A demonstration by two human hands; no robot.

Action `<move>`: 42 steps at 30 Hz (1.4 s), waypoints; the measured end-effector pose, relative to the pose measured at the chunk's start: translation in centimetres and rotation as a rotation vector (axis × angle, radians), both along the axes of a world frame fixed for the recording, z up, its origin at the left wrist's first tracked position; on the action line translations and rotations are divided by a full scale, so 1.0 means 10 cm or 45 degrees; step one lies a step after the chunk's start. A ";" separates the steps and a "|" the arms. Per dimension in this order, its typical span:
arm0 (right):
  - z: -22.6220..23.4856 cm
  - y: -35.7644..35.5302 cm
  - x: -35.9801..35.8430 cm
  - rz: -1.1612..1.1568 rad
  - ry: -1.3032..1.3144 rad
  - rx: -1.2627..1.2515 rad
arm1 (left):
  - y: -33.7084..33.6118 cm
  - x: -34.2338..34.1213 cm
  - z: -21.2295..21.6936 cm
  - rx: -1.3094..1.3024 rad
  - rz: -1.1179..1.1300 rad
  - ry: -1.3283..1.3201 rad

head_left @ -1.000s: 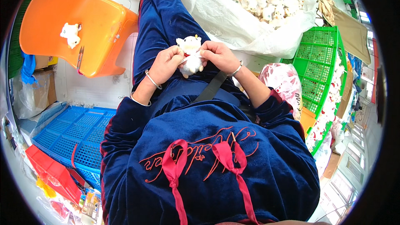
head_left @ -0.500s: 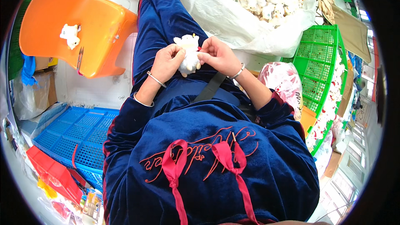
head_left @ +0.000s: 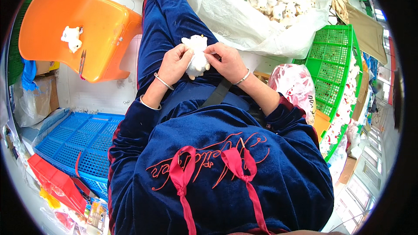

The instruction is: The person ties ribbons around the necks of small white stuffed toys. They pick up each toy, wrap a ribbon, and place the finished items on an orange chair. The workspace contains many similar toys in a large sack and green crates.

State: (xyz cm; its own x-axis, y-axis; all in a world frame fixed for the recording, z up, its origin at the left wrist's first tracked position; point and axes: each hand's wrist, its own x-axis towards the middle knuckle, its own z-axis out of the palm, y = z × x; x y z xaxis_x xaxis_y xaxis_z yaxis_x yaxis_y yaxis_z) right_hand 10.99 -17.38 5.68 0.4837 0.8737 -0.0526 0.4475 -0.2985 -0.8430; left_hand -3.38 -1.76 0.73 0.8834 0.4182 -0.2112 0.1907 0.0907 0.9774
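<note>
From where I'm standing, the person's left hand point(head_left: 173, 66) is clamping the left side of a small white plush toy point(head_left: 197, 57) between thumb and fingers. The right hand point(head_left: 227, 62) is meeting the toy's right side with bent fingers and thumb; whether it is pinching the plush or something on it, I cannot tell. The two hands are staying apart, with the toy sitting between them, just above the lap. Metal bangles are circling both wrists, and a dark strap point(head_left: 217, 93) is lying below the right hand across the navy velvet clothing point(head_left: 162, 26).

Well to the left of the hands, an orange stool point(head_left: 45, 15) is bearing another white toy point(head_left: 72, 39) and, near it, a pair of tweezers point(head_left: 82, 62). Beyond the right hand, a big translucent sack point(head_left: 261, 39) is holding a heap of similar toys point(head_left: 285, 0). Farther right, a green crate point(head_left: 327, 66) is standing behind a pink-and-white bag point(head_left: 292, 86). Lower left of the hands, a blue crate point(head_left: 80, 137) is resting beside a red bin point(head_left: 56, 183).
</note>
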 end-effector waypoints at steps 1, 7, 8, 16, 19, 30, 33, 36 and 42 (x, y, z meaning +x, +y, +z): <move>-0.01 0.00 0.00 0.013 -0.013 0.024 | 0.00 0.00 0.00 -0.006 0.005 0.002; -0.03 -0.02 0.02 0.016 0.025 -0.025 | -0.01 -0.01 0.06 -0.057 0.014 0.002; -0.02 -0.02 0.02 0.002 0.082 -0.064 | 0.00 -0.02 0.06 -0.061 0.009 0.014; -0.18 -0.06 0.13 -0.144 1.234 -0.191 | -0.05 -0.05 -0.03 0.015 -0.018 -0.049; -0.11 -0.03 0.09 -0.177 1.100 -0.269 | -0.02 -0.05 -0.05 -0.021 -0.042 -0.005; -0.09 0.01 0.05 -0.180 1.121 -0.234 | -0.01 0.04 0.02 0.002 -0.018 0.092; -0.11 0.02 0.05 -0.196 1.126 -0.239 | -0.07 0.06 -0.01 -0.029 0.065 -0.040; -0.11 0.01 0.05 -0.212 1.168 -0.228 | -0.02 0.04 0.01 -0.194 0.002 0.016; -0.26 -0.05 0.10 -0.099 1.226 -0.195 | -0.02 0.02 0.00 -0.319 -0.023 -0.009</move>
State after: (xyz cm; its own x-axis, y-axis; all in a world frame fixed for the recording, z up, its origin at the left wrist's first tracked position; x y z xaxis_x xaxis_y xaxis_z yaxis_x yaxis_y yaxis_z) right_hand 11.96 -17.83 3.05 0.2305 0.7920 -0.5654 -0.4376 -0.4346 -0.7872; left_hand -3.22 -2.00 0.74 0.8920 0.3381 -0.3001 0.1877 0.3269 0.9262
